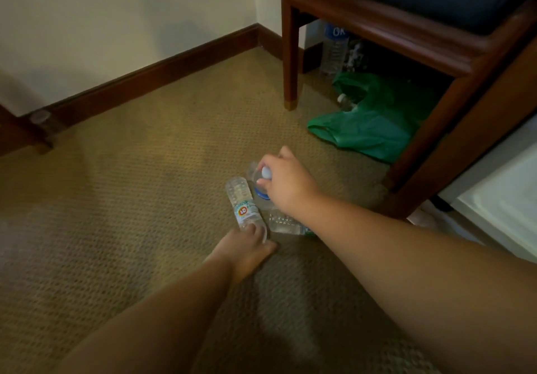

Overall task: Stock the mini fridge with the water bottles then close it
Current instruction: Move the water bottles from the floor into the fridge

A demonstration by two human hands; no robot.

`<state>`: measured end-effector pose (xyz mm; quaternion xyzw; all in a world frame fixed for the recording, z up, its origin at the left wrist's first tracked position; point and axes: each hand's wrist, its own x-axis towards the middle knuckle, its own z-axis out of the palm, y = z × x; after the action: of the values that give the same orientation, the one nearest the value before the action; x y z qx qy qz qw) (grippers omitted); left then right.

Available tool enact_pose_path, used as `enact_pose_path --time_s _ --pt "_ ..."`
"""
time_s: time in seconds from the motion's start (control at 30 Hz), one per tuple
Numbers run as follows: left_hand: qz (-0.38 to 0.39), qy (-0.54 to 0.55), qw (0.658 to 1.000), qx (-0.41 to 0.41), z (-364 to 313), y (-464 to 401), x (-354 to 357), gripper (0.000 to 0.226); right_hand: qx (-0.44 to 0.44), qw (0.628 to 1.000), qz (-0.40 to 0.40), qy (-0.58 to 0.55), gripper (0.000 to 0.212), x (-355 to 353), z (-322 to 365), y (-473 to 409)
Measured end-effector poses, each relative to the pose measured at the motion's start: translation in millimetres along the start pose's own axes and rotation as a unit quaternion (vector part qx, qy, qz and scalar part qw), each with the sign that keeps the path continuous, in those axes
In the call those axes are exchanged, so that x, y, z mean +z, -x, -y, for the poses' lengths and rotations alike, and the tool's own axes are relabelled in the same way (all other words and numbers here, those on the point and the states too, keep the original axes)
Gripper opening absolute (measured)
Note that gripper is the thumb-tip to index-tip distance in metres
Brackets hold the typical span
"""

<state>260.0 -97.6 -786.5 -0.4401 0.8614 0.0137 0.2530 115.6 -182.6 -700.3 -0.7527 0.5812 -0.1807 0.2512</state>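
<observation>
- While the carpet [130, 199] fills the frame, our left hand [247, 247] grips a lying water bottle [242, 205] at lower centre.
- Our right hand [286, 181] pinches an upright bottle's cap [266, 172].

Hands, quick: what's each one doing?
Left hand: fingers curled on a lying bottle.
Right hand: fingers pinching the cap of a standing bottle.

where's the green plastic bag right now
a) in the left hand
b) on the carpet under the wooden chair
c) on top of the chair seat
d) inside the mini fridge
b: the green plastic bag lies crumpled on the carpet beneath the wooden chair, away from both hands.
</observation>
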Motion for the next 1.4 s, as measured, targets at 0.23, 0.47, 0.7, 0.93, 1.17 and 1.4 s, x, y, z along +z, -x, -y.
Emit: enact_pose_path --time_s 0.23,0.47,0.7,0.93,1.17,1.4 --pt "-0.126 -0.098 0.979 0.127 49 25 -79 0.043 -0.041 0.981 -0.179 -0.059 0.027 -84 13 46" --pt "-0.226 0.066 0.954 0.185 90 43 -176 0.034 -0.059 0.934 -0.351 -0.025 0.033 -211 21 143" --pt "-0.352 0.178 0.880 0.265 16 65 -284 0.017 0.053 0.899 -0.430 0.058 0.036 -283 -23 237" --pt "-0.420 0.250 0.836 0.248 -71 75 -383 0.013 0.188 0.855 -0.474 0.090 0.038 -311 -85 264" --pt "-0.393 0.249 0.858 0.217 -131 48 -408 0.025 0.221 0.848 -0.451 0.168 0.029 -337 -134 235" --pt "-0.356 0.263 0.871 0.215 -154 7 -412 0.025 0.228 0.847 -0.357 0.322 0.024 -367 -165 202"
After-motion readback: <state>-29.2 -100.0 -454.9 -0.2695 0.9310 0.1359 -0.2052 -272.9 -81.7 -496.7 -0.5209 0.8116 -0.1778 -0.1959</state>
